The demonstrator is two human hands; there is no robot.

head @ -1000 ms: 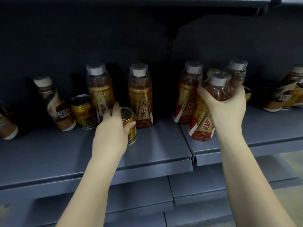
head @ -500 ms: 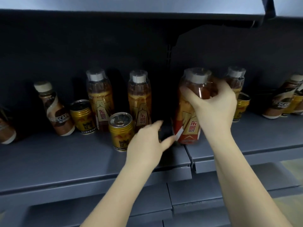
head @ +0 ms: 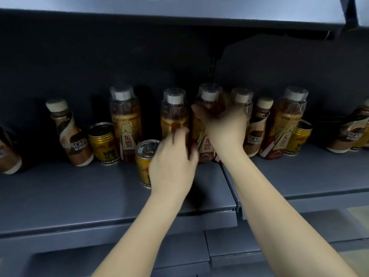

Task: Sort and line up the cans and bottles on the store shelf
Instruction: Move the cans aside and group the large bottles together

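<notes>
My right hand (head: 223, 126) grasps the amber bottle (head: 205, 136) by its shoulder; left of that bottle, my blurred left hand (head: 171, 168) seems loosely open, holding nothing

Underside of an upper shelf (head: 179, 9) spans the top of the frame, pale grey. Dark back panel (head: 79, 56) fills the upper half. A vertical slotted upright (head: 212, 68) runs at upper centre. Lower grey shelf tiers (head: 239, 250) occupy the bottom of the frame.
</notes>
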